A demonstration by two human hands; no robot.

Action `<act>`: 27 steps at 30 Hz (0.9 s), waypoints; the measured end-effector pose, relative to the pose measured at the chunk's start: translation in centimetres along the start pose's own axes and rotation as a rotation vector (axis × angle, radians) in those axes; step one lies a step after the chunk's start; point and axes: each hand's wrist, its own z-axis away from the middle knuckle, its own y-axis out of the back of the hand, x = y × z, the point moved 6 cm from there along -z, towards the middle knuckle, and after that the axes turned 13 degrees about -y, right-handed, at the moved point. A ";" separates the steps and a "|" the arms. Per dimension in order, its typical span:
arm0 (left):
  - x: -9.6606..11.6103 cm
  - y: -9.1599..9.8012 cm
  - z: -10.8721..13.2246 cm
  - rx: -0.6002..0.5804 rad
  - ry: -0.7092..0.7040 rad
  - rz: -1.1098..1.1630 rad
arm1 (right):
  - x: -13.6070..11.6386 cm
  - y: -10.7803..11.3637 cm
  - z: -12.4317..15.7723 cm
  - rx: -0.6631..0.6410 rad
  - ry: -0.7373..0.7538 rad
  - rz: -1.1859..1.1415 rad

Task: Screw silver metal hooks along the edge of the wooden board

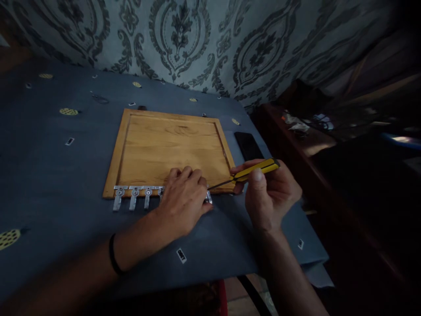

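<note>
A wooden framed panel (pixel 174 145) lies flat on the table. Along its near edge runs a silvery metal hook strip (pixel 134 195), several hooks pointing toward me. My left hand (pixel 182 199) bends over the strip's right part, gripping it against the panel and hiding some hooks. In my right hand (pixel 271 193) is a screwdriver (pixel 255 170) with a yellow and black handle. Its thin shaft slants left and down to the strip's right end, beside my left fingers. Whether the tip sits in a screw is too small to tell.
A dark phone (pixel 249 146) lies right of the panel. The blue patterned cloth (pixel 66 175) covers the table, whose right edge drops off near my right forearm. A patterned wall (pixel 180 39) stands behind. Farther right, a dark reddish wooden surface (pixel 279 127) holds loose items.
</note>
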 end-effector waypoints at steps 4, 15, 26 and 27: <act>0.0 0.1 0.0 0.003 -0.003 0.007 | 0.2 -0.2 0.0 -0.054 0.030 0.015; -0.1 0.1 0.0 0.022 0.022 -0.015 | 0.1 -0.5 -0.8 -0.214 -0.114 -0.011; -0.1 0.2 0.0 0.039 0.008 -0.025 | 0.0 -1.0 -1.4 -0.254 -0.122 0.024; -0.1 0.2 0.0 0.047 0.006 -0.026 | -0.1 -1.1 -1.4 -0.211 -0.106 0.026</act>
